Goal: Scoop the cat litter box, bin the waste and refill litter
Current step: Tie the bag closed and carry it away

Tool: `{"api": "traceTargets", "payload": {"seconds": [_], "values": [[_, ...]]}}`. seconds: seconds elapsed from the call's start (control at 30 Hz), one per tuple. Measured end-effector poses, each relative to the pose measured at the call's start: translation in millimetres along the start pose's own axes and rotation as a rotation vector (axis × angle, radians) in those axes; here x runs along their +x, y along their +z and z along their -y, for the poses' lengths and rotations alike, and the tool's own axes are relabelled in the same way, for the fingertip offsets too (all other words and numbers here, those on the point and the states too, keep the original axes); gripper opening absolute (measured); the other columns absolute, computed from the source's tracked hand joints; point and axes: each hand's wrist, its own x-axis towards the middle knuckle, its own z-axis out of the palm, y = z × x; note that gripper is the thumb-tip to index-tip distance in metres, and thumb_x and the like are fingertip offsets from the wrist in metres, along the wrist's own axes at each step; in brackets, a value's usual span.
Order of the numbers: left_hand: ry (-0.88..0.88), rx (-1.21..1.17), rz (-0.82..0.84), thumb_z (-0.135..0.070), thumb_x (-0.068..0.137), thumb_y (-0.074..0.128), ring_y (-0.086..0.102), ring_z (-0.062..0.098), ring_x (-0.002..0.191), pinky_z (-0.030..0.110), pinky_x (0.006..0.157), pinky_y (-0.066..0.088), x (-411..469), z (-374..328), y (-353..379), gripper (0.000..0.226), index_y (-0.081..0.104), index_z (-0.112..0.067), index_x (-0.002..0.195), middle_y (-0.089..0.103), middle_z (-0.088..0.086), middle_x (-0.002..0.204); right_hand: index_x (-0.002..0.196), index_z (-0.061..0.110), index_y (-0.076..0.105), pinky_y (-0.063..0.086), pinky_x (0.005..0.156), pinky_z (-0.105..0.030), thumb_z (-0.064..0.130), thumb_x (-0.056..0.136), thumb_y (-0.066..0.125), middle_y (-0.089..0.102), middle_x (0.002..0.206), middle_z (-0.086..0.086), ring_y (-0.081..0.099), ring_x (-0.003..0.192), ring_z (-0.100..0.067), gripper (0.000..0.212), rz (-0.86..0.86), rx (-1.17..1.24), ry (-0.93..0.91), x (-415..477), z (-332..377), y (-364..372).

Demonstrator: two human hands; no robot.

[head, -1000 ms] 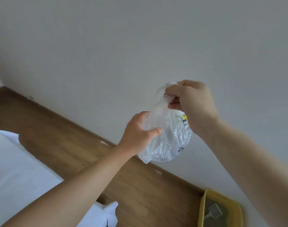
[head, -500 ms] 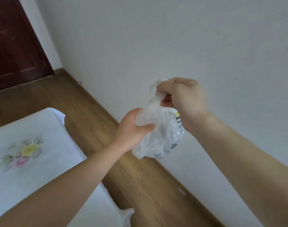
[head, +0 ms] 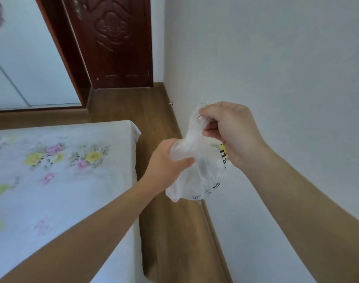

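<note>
A small clear plastic bag (head: 203, 180) with black print and a yellow mark hangs in the air in front of me, bulging at the bottom. My right hand (head: 231, 131) pinches the gathered top of the bag. My left hand (head: 168, 160) grips the bag's neck lower down, thumb wrapped over the plastic. The litter box and the scoop are out of view.
A bed with a white floral sheet (head: 58, 170) fills the left. A strip of wooden floor (head: 174, 231) runs between the bed and the white wall (head: 276, 68). A dark red wooden door (head: 117, 41) stands at the far end, beside a pale panel (head: 31, 58).
My view has swung left, away from the yellow litter box, so the bed and door came into sight. Both hands kept their hold on the bag.
</note>
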Motion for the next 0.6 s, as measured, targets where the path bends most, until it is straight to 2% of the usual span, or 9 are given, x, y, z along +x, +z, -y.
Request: {"api": "traceTargets", "payload": {"seconds": [0.1, 0.33, 0.5, 0.6], "values": [[-0.063, 0.012, -0.099, -0.042, 0.078, 0.079, 0.061, 0.006, 0.098, 0.016, 0.071, 0.046, 16, 3, -19, 0.048, 0.054, -0.034, 0.118, 0.060, -0.014, 0.111, 0.063, 0.014, 0.069, 0.053, 0.065, -0.028, 0.012, 0.077, 0.070, 0.064, 0.071, -0.008, 0.059, 0.067, -0.018, 0.014, 0.093, 0.001, 0.006, 31, 8, 17], [-0.114, 0.032, -0.283, -0.037, 0.079, 0.078, 0.055, -0.001, 0.093, 0.013, 0.070, 0.039, 72, 18, -77, 0.044, 0.050, -0.039, 0.112, 0.057, -0.016, 0.108, 0.069, 0.013, 0.072, 0.054, 0.069, -0.029, 0.015, 0.078, 0.072, 0.067, 0.075, -0.008, 0.063, 0.070, -0.019, 0.009, 0.271, -0.017, -0.005, 109, 17, 90], [-0.150, 0.047, -0.374, -0.039, 0.078, 0.080, 0.056, 0.010, 0.104, 0.027, 0.087, 0.044, 137, 52, -120, 0.052, 0.053, -0.032, 0.121, 0.059, -0.011, 0.117, 0.077, 0.007, 0.073, 0.053, 0.068, -0.029, 0.015, 0.078, 0.073, 0.066, 0.076, -0.009, 0.062, 0.072, -0.020, 0.008, 0.330, -0.028, -0.035, 177, 14, 148], [-0.175, 0.063, -0.384, -0.040, 0.078, 0.079, 0.057, 0.011, 0.106, 0.027, 0.088, 0.044, 172, 67, -143, 0.053, 0.054, -0.031, 0.124, 0.059, -0.011, 0.119, 0.079, 0.004, 0.073, 0.055, 0.069, -0.030, 0.014, 0.079, 0.072, 0.067, 0.079, -0.010, 0.063, 0.074, -0.021, 0.010, 0.328, -0.039, -0.031, 213, 14, 176]]}}
